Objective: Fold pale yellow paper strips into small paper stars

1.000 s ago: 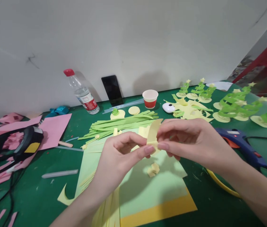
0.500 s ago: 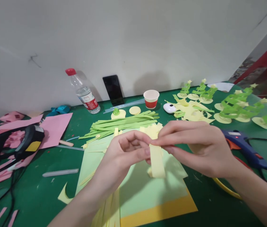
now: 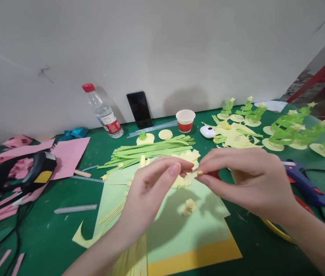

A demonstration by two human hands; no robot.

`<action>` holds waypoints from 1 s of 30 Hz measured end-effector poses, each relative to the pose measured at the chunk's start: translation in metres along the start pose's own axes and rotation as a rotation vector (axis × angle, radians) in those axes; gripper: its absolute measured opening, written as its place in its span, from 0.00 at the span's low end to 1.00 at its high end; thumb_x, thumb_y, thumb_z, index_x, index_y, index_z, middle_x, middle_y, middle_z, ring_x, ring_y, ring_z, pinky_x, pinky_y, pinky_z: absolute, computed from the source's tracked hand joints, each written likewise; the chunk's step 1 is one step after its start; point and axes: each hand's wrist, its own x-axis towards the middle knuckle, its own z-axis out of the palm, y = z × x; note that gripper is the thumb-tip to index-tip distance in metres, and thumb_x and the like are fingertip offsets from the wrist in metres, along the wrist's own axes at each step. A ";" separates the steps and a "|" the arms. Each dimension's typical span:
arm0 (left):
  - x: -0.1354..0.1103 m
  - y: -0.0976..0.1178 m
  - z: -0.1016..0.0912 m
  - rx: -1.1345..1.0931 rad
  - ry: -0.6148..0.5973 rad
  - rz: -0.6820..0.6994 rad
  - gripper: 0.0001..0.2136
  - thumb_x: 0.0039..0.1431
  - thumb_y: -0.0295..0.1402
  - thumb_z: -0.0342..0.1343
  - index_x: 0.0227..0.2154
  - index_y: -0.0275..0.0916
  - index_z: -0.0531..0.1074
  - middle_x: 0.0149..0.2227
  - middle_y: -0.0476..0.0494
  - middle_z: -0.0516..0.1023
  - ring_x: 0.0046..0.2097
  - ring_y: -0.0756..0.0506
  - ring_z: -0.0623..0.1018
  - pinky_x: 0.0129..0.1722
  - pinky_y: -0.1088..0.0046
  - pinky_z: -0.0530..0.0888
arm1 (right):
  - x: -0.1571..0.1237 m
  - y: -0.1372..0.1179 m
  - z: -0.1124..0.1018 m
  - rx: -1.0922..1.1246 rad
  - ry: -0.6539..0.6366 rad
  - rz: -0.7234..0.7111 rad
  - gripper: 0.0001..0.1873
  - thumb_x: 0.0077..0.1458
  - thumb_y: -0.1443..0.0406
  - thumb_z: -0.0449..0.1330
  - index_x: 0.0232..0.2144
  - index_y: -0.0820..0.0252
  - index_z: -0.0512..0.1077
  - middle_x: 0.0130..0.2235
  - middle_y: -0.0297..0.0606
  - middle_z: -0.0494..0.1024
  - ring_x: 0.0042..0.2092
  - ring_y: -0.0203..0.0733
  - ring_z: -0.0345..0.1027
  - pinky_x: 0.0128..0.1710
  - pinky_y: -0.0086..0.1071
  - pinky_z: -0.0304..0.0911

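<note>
My left hand (image 3: 153, 184) and my right hand (image 3: 245, 180) meet above a light green paper sheet (image 3: 179, 226). Both pinch a small folded piece of pale yellow paper (image 3: 192, 174) between thumb and fingertips. Under the hands a tiny folded yellow paper piece (image 3: 188, 206) lies on the green sheet. Just beyond my fingers lie a heap of yellow paper squares (image 3: 189, 156) and a bundle of green paper strips (image 3: 150, 150).
On the green table stand a water bottle (image 3: 102, 112), a black phone (image 3: 139, 109) against the wall, a red paper cup (image 3: 185, 120) and green paper trees (image 3: 291, 128). A blue glue gun (image 3: 306, 184) lies right; a black glue gun (image 3: 38, 168) and pink paper (image 3: 67, 155) lie left.
The long yellow strip that stood up, then hung down between my fingers, is now folded small. Both hands stay pinched together at the same spot.
</note>
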 end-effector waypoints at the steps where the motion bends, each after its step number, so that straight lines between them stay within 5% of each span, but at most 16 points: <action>1: -0.001 0.001 0.000 0.099 -0.001 0.067 0.11 0.58 0.29 0.52 0.24 0.41 0.77 0.34 0.47 0.79 0.38 0.46 0.76 0.40 0.71 0.72 | -0.001 -0.001 0.001 0.060 0.000 0.091 0.08 0.49 0.73 0.60 0.22 0.58 0.75 0.21 0.32 0.76 0.22 0.33 0.67 0.21 0.24 0.65; 6: -0.004 0.005 0.001 0.318 0.054 0.184 0.10 0.53 0.26 0.53 0.21 0.40 0.76 0.33 0.45 0.80 0.35 0.45 0.77 0.36 0.69 0.73 | -0.001 -0.002 0.004 0.258 -0.061 0.474 0.05 0.43 0.68 0.65 0.18 0.59 0.74 0.17 0.30 0.71 0.17 0.29 0.60 0.15 0.22 0.58; 11: -0.002 0.005 0.000 0.284 0.039 0.145 0.07 0.50 0.26 0.59 0.20 0.40 0.76 0.26 0.49 0.79 0.30 0.46 0.76 0.33 0.72 0.72 | 0.000 -0.002 0.002 0.244 -0.122 0.575 0.05 0.42 0.67 0.64 0.18 0.60 0.73 0.17 0.30 0.69 0.18 0.29 0.59 0.16 0.21 0.58; 18: 0.001 0.005 -0.002 0.039 0.002 -0.080 0.06 0.48 0.24 0.62 0.20 0.40 0.78 0.23 0.51 0.79 0.27 0.50 0.76 0.28 0.77 0.73 | 0.003 -0.006 -0.007 0.169 -0.122 0.434 0.08 0.47 0.69 0.61 0.18 0.59 0.74 0.19 0.30 0.72 0.21 0.29 0.62 0.18 0.20 0.59; 22: 0.000 0.003 -0.004 -0.109 0.048 -0.190 0.04 0.46 0.25 0.63 0.20 0.39 0.78 0.21 0.49 0.79 0.25 0.49 0.77 0.27 0.75 0.74 | 0.003 -0.003 -0.010 0.138 -0.087 0.189 0.04 0.49 0.70 0.62 0.26 0.57 0.76 0.25 0.33 0.76 0.24 0.33 0.66 0.22 0.24 0.65; 25: 0.000 0.003 -0.004 -0.213 0.030 -0.246 0.04 0.43 0.24 0.65 0.19 0.40 0.79 0.20 0.50 0.79 0.24 0.50 0.77 0.26 0.76 0.73 | 0.002 0.001 -0.013 0.109 -0.099 0.002 0.11 0.49 0.72 0.63 0.35 0.54 0.77 0.30 0.32 0.77 0.25 0.32 0.66 0.24 0.25 0.66; 30: 0.001 0.005 -0.002 -0.377 -0.063 -0.362 0.04 0.42 0.24 0.66 0.18 0.38 0.79 0.18 0.51 0.78 0.22 0.53 0.76 0.26 0.80 0.75 | 0.001 0.006 -0.016 0.094 -0.132 -0.107 0.10 0.49 0.72 0.65 0.34 0.54 0.78 0.30 0.30 0.79 0.28 0.31 0.68 0.25 0.22 0.65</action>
